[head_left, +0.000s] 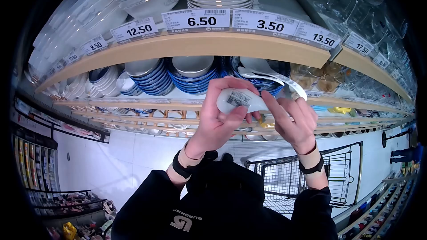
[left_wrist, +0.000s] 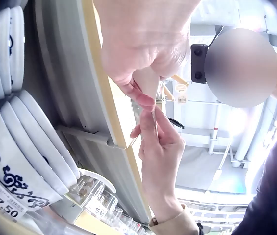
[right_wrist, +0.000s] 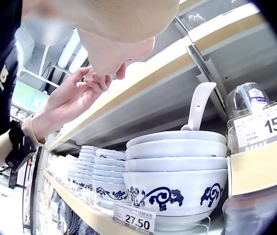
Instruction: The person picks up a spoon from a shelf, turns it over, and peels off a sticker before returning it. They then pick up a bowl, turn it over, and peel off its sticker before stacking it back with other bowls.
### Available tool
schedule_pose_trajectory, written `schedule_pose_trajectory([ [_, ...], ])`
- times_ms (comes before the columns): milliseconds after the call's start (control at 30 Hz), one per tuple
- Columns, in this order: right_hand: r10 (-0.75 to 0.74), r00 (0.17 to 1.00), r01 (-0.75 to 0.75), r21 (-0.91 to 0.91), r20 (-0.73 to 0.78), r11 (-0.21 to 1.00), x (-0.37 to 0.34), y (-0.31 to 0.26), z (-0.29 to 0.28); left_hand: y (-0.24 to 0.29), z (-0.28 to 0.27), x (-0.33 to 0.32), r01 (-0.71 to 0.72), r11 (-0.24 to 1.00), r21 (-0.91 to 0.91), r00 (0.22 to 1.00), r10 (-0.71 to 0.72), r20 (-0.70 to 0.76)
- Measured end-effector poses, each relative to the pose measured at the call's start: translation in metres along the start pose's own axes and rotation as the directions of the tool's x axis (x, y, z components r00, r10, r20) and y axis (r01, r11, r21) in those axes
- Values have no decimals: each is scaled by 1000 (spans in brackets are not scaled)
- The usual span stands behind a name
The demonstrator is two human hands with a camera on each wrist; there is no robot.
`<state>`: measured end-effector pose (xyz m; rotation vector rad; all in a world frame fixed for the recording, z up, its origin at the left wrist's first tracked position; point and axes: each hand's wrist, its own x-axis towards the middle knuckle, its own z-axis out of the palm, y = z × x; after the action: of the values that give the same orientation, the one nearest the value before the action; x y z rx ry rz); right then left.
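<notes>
White spoon (head_left: 252, 101) between left fingers (head_left: 235, 118), handle (head_left: 263, 102) in right fingers (head_left: 276, 109).

We are seeing smooth, glossy, ceramic-looking white on the spoon (head_left: 256, 105), with a paper-like sticker (head_left: 237, 98). We are noting shiny glazed bowls (right_wrist: 177, 191), a smooth wood-look shelf edge (head_left: 187, 46), clear glossy glasses (right_wrist: 246, 99), a matt cloth jacket (head_left: 222, 200) and a metal-wire cart (head_left: 284, 163).

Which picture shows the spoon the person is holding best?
The head view: the spoon's round end and barcode sticker show clearly. The left wrist view shows only part of it between the hands; in the right wrist view, I can't make it out.
</notes>
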<state>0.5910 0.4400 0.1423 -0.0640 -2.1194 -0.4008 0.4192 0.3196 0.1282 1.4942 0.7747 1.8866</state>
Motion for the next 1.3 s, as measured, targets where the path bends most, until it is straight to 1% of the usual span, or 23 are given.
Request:
schedule_pose_trajectory([
  [33, 7, 1000, -7, 21, -7, 1000, 0, -1, 1, 0, -1, 0, -13, 1000, 7, 1000, 13, 11],
  [133, 129, 990, -138, 224, 53, 965, 7, -11, 5, 1, 1, -1, -13, 1000, -21, 1000, 12, -29],
  [200, 266, 957, -286, 488, 110, 825, 10, -22, 10, 2, -4, -1, 15, 1000, 17, 999, -15, -49],
  [233, 324, 933, -349, 602, 154, 718, 10, -29, 11, 3, -7, 0, 30, 999, 39, 998, -28, -60],
  [267, 366, 891, -444, 679, 269, 584, 6, -36, 9, 5, -9, 0, 70, 997, 22, 994, -68, -80],
  [333, 420, 713, -667, 727, 561, 161, 0, -48, 11, 10, -12, 1, 150, 989, -16, 981, -151, -119],
  [367, 387, 603, -736, 673, 698, -67, -2, -55, 13, 8, -16, 1, 157, 988, 9, 982, -155, -110],
  [400, 352, 601, -701, 685, 718, -199, -3, -63, 18, 3, -22, 2, 164, 986, 33, 982, -160, -100],
  [467, 211, 578, -713, 614, 788, -338, 5, -71, 17, 0, -23, 8, 183, 983, 36, 977, -177, -115],
  [533, 54, 547, -714, 500, 835, -490, 6, -79, 20, 0, -30, 11, 326, 940, -99, 945, -328, -4],
  [567, 33, 571, -706, 512, 820, -489, 8, -84, 22, 1, -31, 11, 399, 903, -160, 917, -394, 59],
  [633, -8, 618, -688, 536, 786, -489, 11, -94, 26, 2, -24, 13, 484, 841, -243, 875, -469, 118],
  [667, -67, 622, -707, 523, 780, -476, 9, -94, 29, 3, -22, 13, 529, 802, -278, 848, -505, 159],
  [700, -34, 642, -666, 535, 766, -521, 11, -98, 30, 7, -18, 15, 574, 757, -312, 819, -537, 202],
  [733, 2, 659, -621, 546, 752, -562, 15, -105, 30, 13, -8, 16, 594, 736, -326, 797, -593, 114],
  [800, 48, 663, -550, 530, 747, -646, 23, -115, 29, 20, -5, 17, 570, 762, -309, 816, -568, 106],
  [833, 70, 677, -524, 546, 733, -654, 25, -118, 30, 20, -5, 16, 556, 776, -298, 826, -554, 102],
  [867, 90, 690, -498, 561, 719, -662, 26, -121, 31, 18, -8, 16, 579, 744, -333, 810, -570, 133],
  [900, 109, 702, -472, 574, 704, -669, 27, -124, 31, 14, -9, 14, 557, 754, -349, 828, -540, 154],
  [967, 153, 718, -463, 630, 679, -623, 33, -127, 32, 5, -13, 9, 509, 773, -378, 860, -472, 192],
  [1033, 166, 749, -446, 674, 642, -589, 33, -130, 35, -14, -19, -2, 506, 733, -454, 862, -451, 233],
  [1133, 217, 774, -351, 688, 595, -636, 28, -139, 40, -24, -19, -4, 476, 741, -473, 879, -387, 279],
  [1300, 252, 801, -291, 720, 544, -631, 31, -143, 39, -21, -13, 0, 473, 745, -471, 879, -366, 305],
])
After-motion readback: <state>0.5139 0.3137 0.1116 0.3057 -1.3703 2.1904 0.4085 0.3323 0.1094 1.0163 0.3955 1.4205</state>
